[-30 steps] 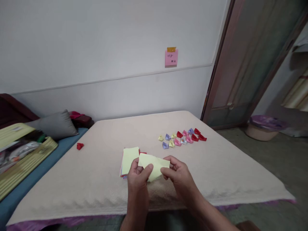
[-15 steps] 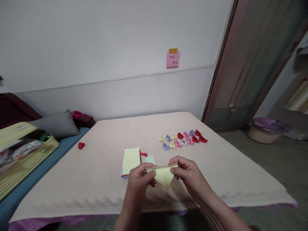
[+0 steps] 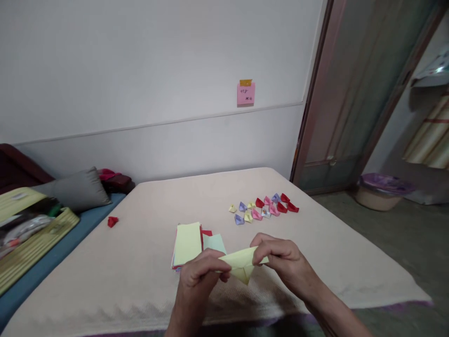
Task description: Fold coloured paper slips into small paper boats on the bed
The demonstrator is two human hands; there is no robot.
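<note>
The left hand [image 3: 201,272] grasps the left end of the pale yellow paper [image 3: 241,260], and the right hand [image 3: 282,257] grasps its right end, each between thumb and fingers. The paper is suspended over the near part of the cream cloth [image 3: 136,267], its triangular point directed downward. A paper stack [image 3: 188,243] lies beside the left hand; small folded papers [image 3: 257,214] are arranged in rows beyond the right hand.

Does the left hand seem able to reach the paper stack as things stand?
Probably yes: the paper stack lies close to the left hand, its top mostly uncovered, but that hand grips the yellow paper.
</note>
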